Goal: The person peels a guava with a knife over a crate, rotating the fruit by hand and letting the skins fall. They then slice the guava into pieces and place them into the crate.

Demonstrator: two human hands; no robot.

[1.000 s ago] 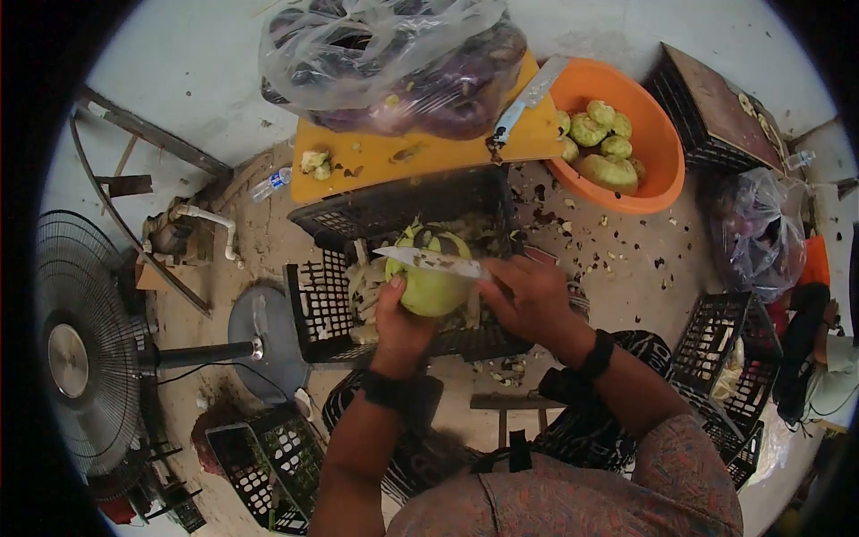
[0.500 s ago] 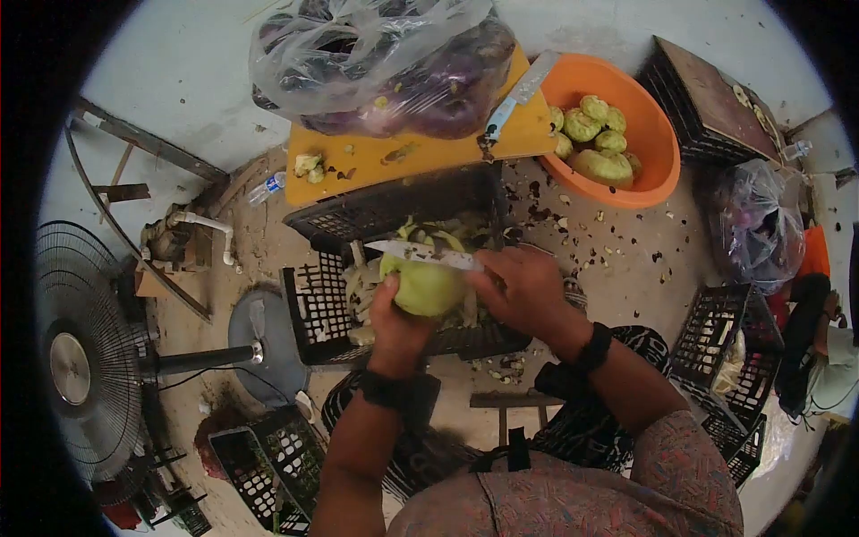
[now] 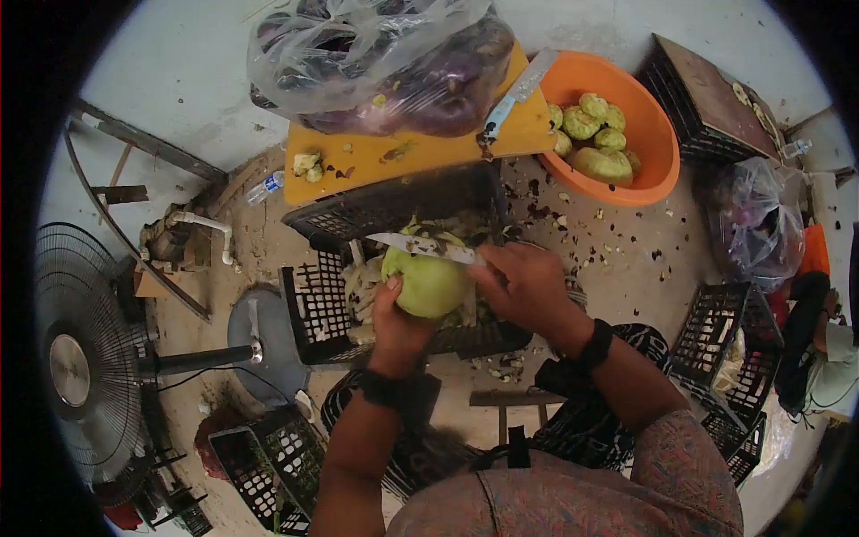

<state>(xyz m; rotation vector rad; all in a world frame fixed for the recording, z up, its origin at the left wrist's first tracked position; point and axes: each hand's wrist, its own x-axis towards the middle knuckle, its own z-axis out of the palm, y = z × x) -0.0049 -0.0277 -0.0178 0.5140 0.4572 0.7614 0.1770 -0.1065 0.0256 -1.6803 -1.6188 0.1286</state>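
Note:
A round, pale green cabbage (image 3: pixel 431 288) is held above a black crate (image 3: pixel 313 309). My left hand (image 3: pixel 400 327) is closed around its lower left side, with the thumb pressed against the skin. In my right hand (image 3: pixel 523 288) is a knife (image 3: pixel 425 247), its handle mostly hidden by the fingers. The light blade, speckled with dark bits, lies across the top of the cabbage and points left. Leaf trimmings (image 3: pixel 362 291) fill part of the crate below.
A yellow board (image 3: pixel 335 179) beyond the crate bears a plastic bag of purple vegetables (image 3: pixel 403 98) and a cleaver (image 3: pixel 519 94). Trimmed green heads sit in an orange tub (image 3: pixel 658 148). A fan (image 3: pixel 76 367) stands left; scraps litter the floor. Another person's arm (image 3: pixel 823 331) shows far right.
The knife tip has risen slightly, and the blade now slants more down toward my right hand. The cabbage has turned or shifted a little; both hands keep their grip.

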